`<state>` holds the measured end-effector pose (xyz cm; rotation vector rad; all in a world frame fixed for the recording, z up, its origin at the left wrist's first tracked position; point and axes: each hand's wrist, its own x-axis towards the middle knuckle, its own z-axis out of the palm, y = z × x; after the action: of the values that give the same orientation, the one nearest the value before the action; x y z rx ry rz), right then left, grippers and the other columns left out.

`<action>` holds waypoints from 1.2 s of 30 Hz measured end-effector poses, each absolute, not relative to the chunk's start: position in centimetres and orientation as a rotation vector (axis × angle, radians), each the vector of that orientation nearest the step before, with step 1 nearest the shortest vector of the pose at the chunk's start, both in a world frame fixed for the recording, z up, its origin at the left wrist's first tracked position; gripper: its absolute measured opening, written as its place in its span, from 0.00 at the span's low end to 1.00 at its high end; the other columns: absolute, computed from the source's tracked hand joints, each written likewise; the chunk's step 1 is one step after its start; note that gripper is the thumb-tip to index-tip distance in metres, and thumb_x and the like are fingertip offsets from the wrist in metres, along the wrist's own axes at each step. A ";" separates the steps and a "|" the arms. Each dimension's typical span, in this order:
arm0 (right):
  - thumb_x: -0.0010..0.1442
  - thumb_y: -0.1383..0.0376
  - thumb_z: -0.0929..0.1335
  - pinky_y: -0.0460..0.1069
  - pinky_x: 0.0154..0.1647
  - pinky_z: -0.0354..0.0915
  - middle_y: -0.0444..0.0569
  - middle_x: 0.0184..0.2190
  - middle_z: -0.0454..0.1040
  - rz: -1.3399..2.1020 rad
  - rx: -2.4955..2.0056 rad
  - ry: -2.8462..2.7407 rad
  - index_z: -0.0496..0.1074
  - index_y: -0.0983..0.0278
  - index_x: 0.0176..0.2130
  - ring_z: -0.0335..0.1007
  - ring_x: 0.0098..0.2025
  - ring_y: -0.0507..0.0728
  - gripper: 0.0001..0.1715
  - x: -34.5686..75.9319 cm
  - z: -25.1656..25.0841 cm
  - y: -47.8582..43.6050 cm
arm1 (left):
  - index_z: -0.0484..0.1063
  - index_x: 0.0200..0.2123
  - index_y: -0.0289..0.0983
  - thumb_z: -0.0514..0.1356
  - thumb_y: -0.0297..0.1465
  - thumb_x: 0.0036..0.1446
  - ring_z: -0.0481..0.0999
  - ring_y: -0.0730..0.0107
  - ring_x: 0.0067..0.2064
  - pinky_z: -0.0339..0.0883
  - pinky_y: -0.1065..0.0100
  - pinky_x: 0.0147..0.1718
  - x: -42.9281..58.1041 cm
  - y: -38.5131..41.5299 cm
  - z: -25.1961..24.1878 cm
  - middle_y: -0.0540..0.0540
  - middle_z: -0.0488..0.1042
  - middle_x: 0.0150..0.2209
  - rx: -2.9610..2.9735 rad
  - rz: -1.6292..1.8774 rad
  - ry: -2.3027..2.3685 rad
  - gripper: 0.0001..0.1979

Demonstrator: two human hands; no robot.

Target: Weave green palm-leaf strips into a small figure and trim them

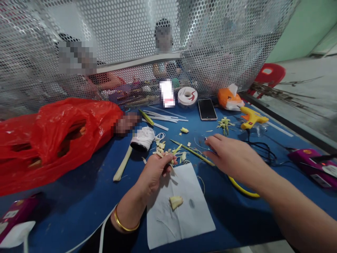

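My left hand (158, 170), with a gold bangle at the wrist, pinches pale strips of plant material (172, 169) above the top edge of a white paper sheet (184, 218). A short pale piece (176, 202) lies on that sheet. To the right, my right hand (223, 149) hovers low over the blue table, thumb and fingertips close together near a thin thread (198, 144); whether they hold anything is too small to tell. Between the hands lies a long green stem (193, 151), with scraps (161, 144) scattered beside it.
A red plastic bag (60, 140) covers the left side. White thread (143, 137), a tape roll (187, 96), a phone (207, 109), tissues (230, 99) and a yellow glue gun (254, 118) stand around. Purple power strips (313, 167) with cables lie at the edges. People sit behind the perforated screen (118, 31).
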<state>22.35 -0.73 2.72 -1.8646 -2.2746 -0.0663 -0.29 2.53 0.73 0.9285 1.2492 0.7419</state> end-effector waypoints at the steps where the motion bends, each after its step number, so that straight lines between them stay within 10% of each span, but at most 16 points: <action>1: 0.58 0.62 0.69 0.52 0.25 0.54 0.52 0.32 0.73 -0.118 -1.913 -2.286 0.70 0.61 0.36 0.70 0.27 0.60 0.06 23.5 2.4 -1.9 | 0.75 0.25 0.32 0.66 0.38 0.45 0.60 0.83 0.19 0.44 0.76 0.16 -0.3 2.6 0.6 0.49 0.73 0.26 0.924 0.747 1.251 0.14; 16: 0.53 0.71 0.64 0.56 0.35 0.69 0.67 0.46 0.75 -0.001 -2.245 -1.979 0.64 0.69 0.59 0.76 0.38 0.68 0.33 29.0 -3.2 -6.7 | 0.77 0.26 0.32 0.65 0.35 0.50 0.62 0.84 0.19 0.47 0.78 0.15 0.1 2.1 0.8 0.47 0.74 0.27 0.843 0.740 1.242 0.10; 24: 0.53 0.61 0.67 0.55 0.45 0.70 0.55 0.51 0.74 0.618 -1.848 -1.523 0.63 0.59 0.63 0.73 0.50 0.66 0.39 28.6 -2.0 -7.5 | 0.77 0.28 0.31 0.68 0.36 0.47 0.62 0.83 0.19 0.48 0.77 0.15 0.0 2.3 0.3 0.46 0.75 0.27 0.809 0.806 1.198 0.12; 29: 0.45 0.55 0.78 0.46 0.22 0.62 0.45 0.32 0.71 1.370 -1.438 -0.964 0.67 0.59 0.57 0.64 0.25 0.51 0.42 26.2 0.5 -6.1 | 0.78 0.28 0.31 0.69 0.36 0.47 0.62 0.84 0.19 0.49 0.77 0.15 -0.2 2.4 -0.1 0.46 0.76 0.27 0.782 0.868 1.150 0.12; 36: 0.44 0.46 0.78 0.42 0.23 0.57 0.39 0.28 0.65 1.717 -0.995 -1.099 0.64 0.59 0.48 0.57 0.23 0.46 0.39 21.7 3.2 -0.9 | 0.78 0.28 0.30 0.70 0.35 0.45 0.62 0.85 0.18 0.48 0.78 0.14 -0.3 2.8 0.0 0.46 0.75 0.26 0.727 0.897 1.155 0.13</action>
<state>21.75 -0.92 3.21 -0.9949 -1.0987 1.7169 -0.30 2.76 -0.01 0.7268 1.1545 0.8974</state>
